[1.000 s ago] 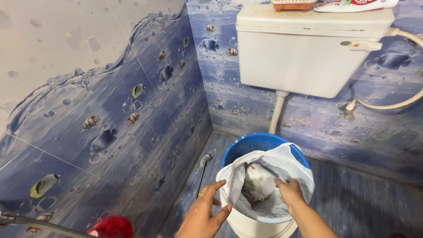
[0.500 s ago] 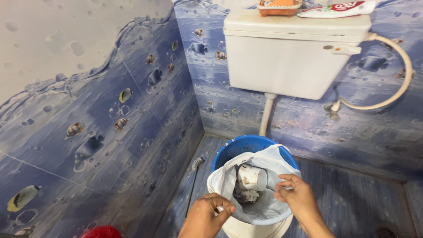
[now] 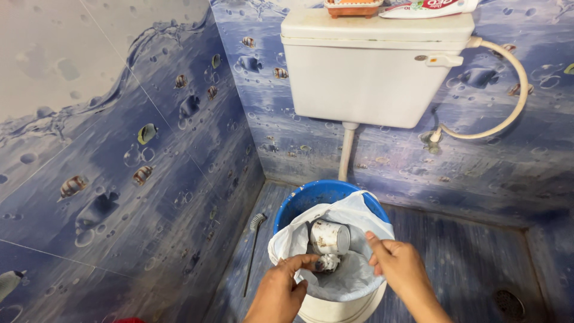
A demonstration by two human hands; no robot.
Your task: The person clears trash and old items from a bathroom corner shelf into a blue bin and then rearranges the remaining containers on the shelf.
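- The left hand (image 3: 280, 292) pinches the near rim of the thin white plastic bag (image 3: 353, 276), fingertips pressed together on the film; the right hand (image 3: 402, 270) grips the right side of the same rim, fingers curled over it. Held only by edges, the film could tear or slip free if either hand pulls hard.
- The bag sits as a liner in a white plastic bucket (image 3: 338, 308) just in front of the person, its mouth open. If one side is let go, the rim could fold inward and close the opening.
- Inside the bag lie a stained white paper cup (image 3: 330, 237) on its side and a crumpled white scrap (image 3: 328, 262) below it. Tipping the bag could roll the cup out onto the blue-streaked tiled floor (image 3: 460, 263).
- Directly behind, touching or nearly so, stands a round blue plastic bucket (image 3: 311, 196); a tug could knock the two together.
- To the left, a thin brush with a dark handle (image 3: 252, 251) leans at the wall's foot, easy to nudge over.
- Farthest, a white plastic cistern (image 3: 373, 69) hangs on the fish-patterned wall, well clear of the hands.
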